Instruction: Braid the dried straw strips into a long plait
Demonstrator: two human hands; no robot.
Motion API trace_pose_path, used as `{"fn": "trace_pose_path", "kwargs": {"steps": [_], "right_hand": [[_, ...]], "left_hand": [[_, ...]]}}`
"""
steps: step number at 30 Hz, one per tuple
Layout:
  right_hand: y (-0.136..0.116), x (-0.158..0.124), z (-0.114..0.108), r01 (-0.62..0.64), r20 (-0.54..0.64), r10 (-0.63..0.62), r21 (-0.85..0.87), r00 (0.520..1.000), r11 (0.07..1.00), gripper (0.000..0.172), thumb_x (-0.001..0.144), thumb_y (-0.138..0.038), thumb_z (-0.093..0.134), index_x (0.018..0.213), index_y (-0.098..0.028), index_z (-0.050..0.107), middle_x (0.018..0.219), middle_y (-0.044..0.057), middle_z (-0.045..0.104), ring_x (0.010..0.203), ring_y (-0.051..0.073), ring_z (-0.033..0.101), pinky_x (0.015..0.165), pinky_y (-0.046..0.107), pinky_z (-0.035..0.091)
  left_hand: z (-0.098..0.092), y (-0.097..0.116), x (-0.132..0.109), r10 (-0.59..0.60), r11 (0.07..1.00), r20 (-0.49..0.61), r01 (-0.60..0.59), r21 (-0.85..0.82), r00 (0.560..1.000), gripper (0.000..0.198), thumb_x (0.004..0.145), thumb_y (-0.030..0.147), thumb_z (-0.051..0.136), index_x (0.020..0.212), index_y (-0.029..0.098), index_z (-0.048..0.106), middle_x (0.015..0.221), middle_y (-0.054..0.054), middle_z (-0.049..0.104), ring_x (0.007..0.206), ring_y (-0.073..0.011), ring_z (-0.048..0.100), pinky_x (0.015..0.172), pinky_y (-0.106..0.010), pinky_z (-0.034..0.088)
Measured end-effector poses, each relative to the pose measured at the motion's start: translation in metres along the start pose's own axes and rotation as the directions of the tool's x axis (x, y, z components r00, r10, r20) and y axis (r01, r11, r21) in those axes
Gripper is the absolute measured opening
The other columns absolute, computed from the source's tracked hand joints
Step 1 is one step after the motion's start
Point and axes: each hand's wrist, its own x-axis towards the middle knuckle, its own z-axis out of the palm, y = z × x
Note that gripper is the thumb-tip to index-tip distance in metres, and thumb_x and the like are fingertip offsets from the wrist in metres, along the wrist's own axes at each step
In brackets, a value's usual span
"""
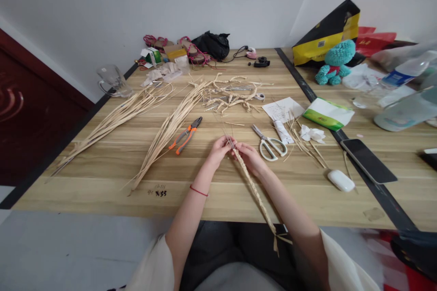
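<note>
Head view: left hand (219,150) and right hand (251,158) clamp their fingers on the braid (251,183), which runs toward five o'clock past the table (109,191), and a slackened pinch could unravel its end.

Loose cream sleeves, dark clothing over the lap and a thin red band

The left sleeve (153,266) and right sleeve (346,263) are plain, wide and short, leaving both forearms uncovered; a slim red band (199,190) circles the left one. Left grip (220,149) and right grip (251,158) are bare. Black-looking dark clothing (218,245) covers the lap, below which greyer cloth (235,278) shows, its garment unclear.
</note>
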Motion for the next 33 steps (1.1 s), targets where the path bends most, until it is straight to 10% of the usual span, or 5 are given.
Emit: {"fn": "trace_pose_path", "kwargs": {"steps": [33], "right_hand": [[0.0007,-0.0010,-0.0008,0.017,-0.014,-0.018,-0.057,1.000,0.998,0.028,0.067,-0.044,0.075,0.071,-0.019,0.063,0.070,0.000,0.064,0.065,0.012,0.053,0.064,0.025,0.040]], "left_hand": [[-0.0006,-0.0009,0.0001,-0.045,0.999,-0.114,0.042,-0.029,0.992,0.041,0.051,0.039,0.083,0.075,0.012,0.063,0.069,0.001,0.063,0.061,-0.0080,0.054,0.058,-0.019,0.042]]}}
